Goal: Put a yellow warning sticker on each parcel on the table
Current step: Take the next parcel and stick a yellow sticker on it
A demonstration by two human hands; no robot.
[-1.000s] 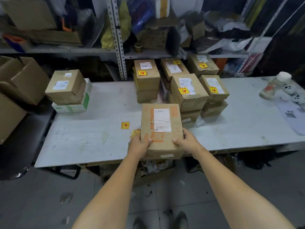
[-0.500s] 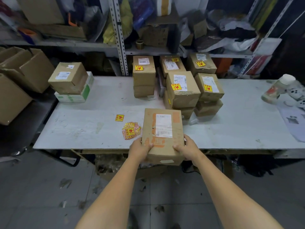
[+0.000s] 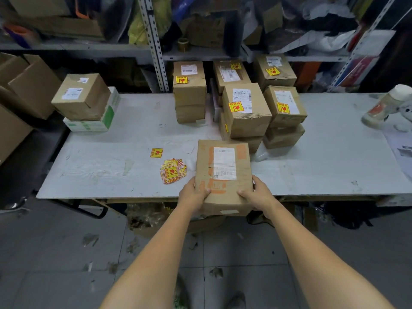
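Now your left hand (image 3: pixel 193 194) and right hand (image 3: pixel 259 195) clasp the unstickered box (image 3: pixel 223 190) mid-frame; next free one for stickers (image 3: pixel 172 171) beside it.

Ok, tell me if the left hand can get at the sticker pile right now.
Probably yes. The sticker pile lies on the table just beyond the left hand, nothing between them. The hand grips the parcel though, so it must let go first.

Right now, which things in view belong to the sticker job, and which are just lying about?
Job: held parcel, left hand, right hand, sticker pile, loose sticker, stickered parcels, unstickered parcel.
Lying about: white bottle, tape roll, papers, open cartons.
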